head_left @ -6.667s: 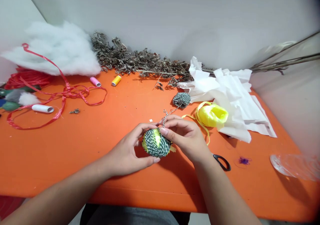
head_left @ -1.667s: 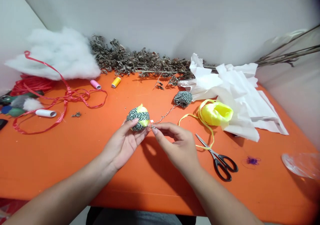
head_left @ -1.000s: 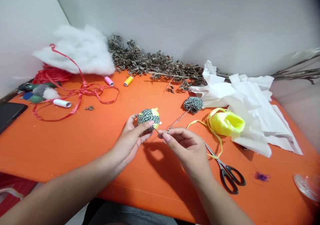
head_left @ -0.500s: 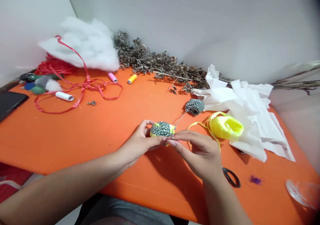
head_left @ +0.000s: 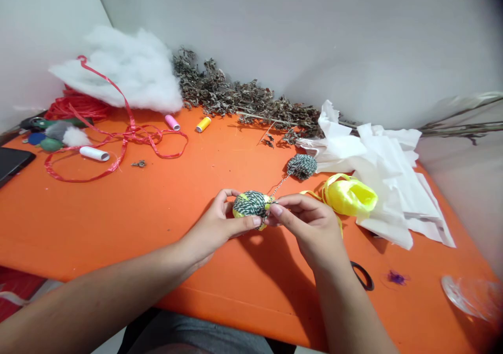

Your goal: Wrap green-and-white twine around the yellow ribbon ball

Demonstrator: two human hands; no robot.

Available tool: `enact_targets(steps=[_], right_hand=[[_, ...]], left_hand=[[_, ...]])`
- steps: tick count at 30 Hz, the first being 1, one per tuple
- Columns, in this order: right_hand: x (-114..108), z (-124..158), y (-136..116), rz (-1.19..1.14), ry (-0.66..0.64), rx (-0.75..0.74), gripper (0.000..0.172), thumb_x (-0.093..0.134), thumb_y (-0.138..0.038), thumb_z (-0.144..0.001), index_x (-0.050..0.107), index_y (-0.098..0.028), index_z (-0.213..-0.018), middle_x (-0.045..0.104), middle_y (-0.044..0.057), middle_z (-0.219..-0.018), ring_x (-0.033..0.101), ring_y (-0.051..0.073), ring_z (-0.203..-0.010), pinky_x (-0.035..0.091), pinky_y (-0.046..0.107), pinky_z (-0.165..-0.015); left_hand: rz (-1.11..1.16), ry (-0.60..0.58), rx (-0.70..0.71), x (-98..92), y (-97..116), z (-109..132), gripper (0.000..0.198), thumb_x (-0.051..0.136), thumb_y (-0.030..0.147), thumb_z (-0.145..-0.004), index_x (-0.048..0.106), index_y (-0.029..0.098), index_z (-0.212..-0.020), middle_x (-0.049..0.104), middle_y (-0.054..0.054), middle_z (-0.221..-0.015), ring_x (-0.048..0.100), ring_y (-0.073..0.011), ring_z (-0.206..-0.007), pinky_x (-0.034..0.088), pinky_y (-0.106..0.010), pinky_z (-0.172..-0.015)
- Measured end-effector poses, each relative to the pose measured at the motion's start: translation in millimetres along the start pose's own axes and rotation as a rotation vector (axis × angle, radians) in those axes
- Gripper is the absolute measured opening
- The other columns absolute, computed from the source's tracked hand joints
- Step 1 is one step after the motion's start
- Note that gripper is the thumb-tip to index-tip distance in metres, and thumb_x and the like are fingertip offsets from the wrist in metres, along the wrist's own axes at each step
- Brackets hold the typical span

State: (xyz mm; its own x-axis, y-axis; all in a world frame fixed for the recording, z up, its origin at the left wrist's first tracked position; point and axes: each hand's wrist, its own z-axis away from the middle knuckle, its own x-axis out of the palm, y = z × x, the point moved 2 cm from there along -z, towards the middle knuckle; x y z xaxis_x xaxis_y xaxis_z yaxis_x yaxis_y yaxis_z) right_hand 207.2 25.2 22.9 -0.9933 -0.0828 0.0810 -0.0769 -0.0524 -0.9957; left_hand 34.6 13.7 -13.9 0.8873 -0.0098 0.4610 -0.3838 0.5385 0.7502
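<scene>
Since the earlier frames, the hands [head_left: 262,220] have been brought together, and the scissors [head_left: 363,275] are now covered by the right hand, with only a black handle loop left in view. The twine-wrapped ball [head_left: 251,207], yellow showing beneath its wrapping, is cradled in the fingers of the left hand [head_left: 214,228] above the orange table [head_left: 118,228]. The green-and-white twine [head_left: 280,186] is pinched by the right hand [head_left: 310,228] at the ball's right side and is led up to a small twine ball [head_left: 302,166] lying on the table. A yellow ribbon bundle [head_left: 349,197] is placed just beyond the right hand, beside crumpled white tissue paper [head_left: 389,197]. Red ribbon [head_left: 129,134] and cotton batting [head_left: 118,71] are left well apart.
</scene>
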Motion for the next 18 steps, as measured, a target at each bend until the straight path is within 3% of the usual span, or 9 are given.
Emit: enact_targets(steps=[4, 18], right_hand=[[-1.2, -1.4, 1.8, -0.027, 0.011, 0.059, 0.012, 0.085, -0.028, -0.077, 0.077, -0.020, -0.080, 0.078, 0.003, -0.070, 0.074, 0.015, -0.059, 0.064, 0.024, -0.060], [0.3, 3.1, 2.3, 0.028, 0.072, 0.074, 0.017, 0.086, -0.032, -0.075, 0.077, -0.018, -0.081, 0.077, 0.004, -0.071, 0.074, 0.017, -0.061, 0.063, 0.027, -0.059]], left_hand=[[-0.031, 0.021, 0.035, -0.2, -0.7, -1.3, 0.060, 0.091, 0.023, -0.066, 0.047, 0.024, -0.107, 0.069, -0.003, -0.105, 0.071, -0.0186, -0.093, 0.053, -0.039, -0.093], [-0.144, 0.036, 0.151, -1.6, -3.0, -4.2, 0.063, 0.091, 0.023, -0.065, 0.044, 0.024, -0.107, 0.065, -0.001, -0.102, 0.066, -0.0139, -0.088, 0.054, -0.027, -0.078]])
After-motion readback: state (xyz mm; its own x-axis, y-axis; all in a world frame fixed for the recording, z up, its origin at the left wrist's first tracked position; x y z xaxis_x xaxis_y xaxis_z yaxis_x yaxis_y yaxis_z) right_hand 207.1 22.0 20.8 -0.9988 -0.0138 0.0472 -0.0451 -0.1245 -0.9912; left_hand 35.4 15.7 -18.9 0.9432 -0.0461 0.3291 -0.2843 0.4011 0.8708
